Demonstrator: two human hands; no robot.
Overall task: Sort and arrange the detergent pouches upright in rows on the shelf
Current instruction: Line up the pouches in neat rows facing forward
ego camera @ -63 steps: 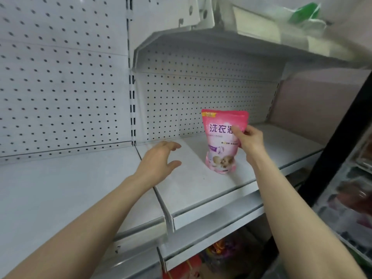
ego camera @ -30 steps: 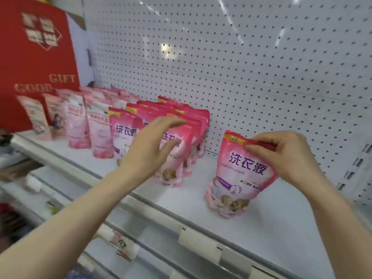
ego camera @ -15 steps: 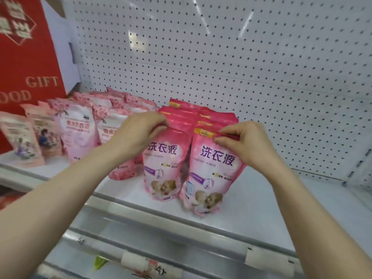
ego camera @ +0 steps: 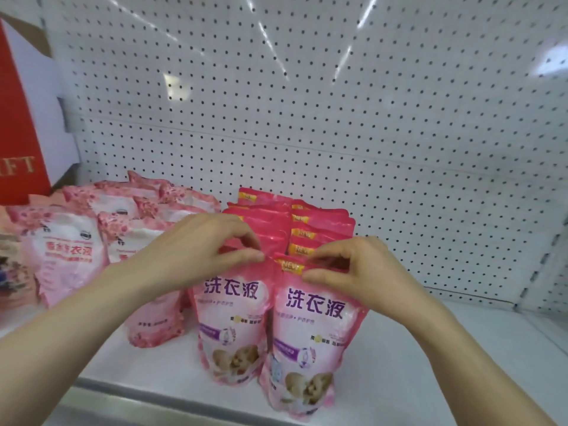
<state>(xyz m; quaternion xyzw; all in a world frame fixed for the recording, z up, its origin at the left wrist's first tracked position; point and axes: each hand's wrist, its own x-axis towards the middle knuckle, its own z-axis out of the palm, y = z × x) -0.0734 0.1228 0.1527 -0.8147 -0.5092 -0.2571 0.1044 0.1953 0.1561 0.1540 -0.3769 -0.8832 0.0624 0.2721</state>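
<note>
Your left hand pinched the nine-o'clock front pouch by its top, and your right hand pinched the three-o'clock pouch, likely to square both upright.

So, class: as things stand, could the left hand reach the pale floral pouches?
Probably yes: the left hand is right beside the floral pouches, nothing between, but it must release the left front pouch first.

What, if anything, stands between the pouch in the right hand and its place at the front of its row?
Nothing visible. The right hand pinches the front right pouch by its top; it already stands on the shelf before its row, beside the front left pouch, held by the left hand.
</note>
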